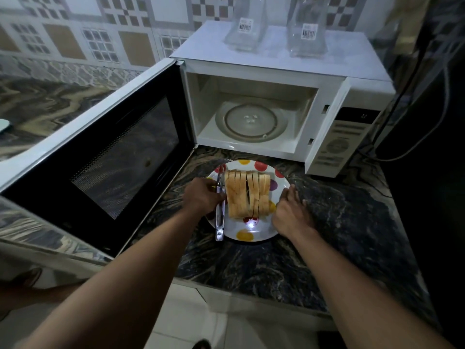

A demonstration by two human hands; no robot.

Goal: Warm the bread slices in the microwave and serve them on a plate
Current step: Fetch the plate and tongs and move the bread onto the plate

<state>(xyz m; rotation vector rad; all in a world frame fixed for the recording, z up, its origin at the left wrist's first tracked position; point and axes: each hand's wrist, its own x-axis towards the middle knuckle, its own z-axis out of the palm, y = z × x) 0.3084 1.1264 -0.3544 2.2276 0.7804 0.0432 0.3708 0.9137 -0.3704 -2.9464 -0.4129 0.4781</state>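
A row of several bread slices (pixel 247 193) stands on a white plate (pixel 251 233) with coloured dots, on the dark marble counter in front of the microwave (pixel 274 59). The microwave door (pixel 100 157) is swung wide open to the left, and its glass turntable (pixel 251 122) is bare. Metal tongs (pixel 219 217) lie along the plate's left side. My left hand (pixel 203 197) grips the plate's left rim by the tongs. My right hand (pixel 292 210) holds the plate's right rim, fingers curled at its edge.
Two clear glass containers (pixel 245 26) (pixel 308 31) with barcode labels stand on top of the microwave. A dark cable (pixel 412 79) hangs at the right beside a dark appliance. The counter edge (pixel 251 290) runs just below the plate. The open door blocks the left side.
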